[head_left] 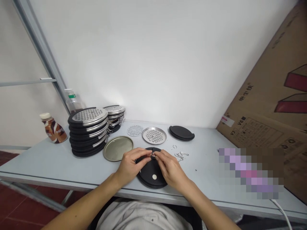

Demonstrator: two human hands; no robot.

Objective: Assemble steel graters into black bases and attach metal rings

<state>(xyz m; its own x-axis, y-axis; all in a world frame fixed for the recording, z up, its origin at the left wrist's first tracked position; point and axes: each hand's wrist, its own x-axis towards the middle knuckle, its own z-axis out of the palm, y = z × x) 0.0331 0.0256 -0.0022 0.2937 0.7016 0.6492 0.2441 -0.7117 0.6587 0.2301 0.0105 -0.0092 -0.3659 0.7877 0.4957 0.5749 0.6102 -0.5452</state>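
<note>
A small metal split ring (153, 154) is pinched between the fingertips of my left hand (129, 164) and my right hand (171, 167). Under both hands, on the near side of the table, lies a round black disc (148, 176) with a white dot on it. To the right of my right hand are several metal hook clips (181, 155) and a loose ring (175, 146). Just beyond my left hand sits a shallow round metal lid (118, 149). Farther back are a perforated metal sheet (135, 130) and a rimmed grater plate (154, 136).
Black-and-silver graters form a tall stack (87, 134) at left, with a smaller stack (115, 109) behind. A drink bottle (54, 129) and a clear bottle (73, 102) stand there too. Another black disc (181, 132) lies at the back. A cardboard box (266, 105) leans at right.
</note>
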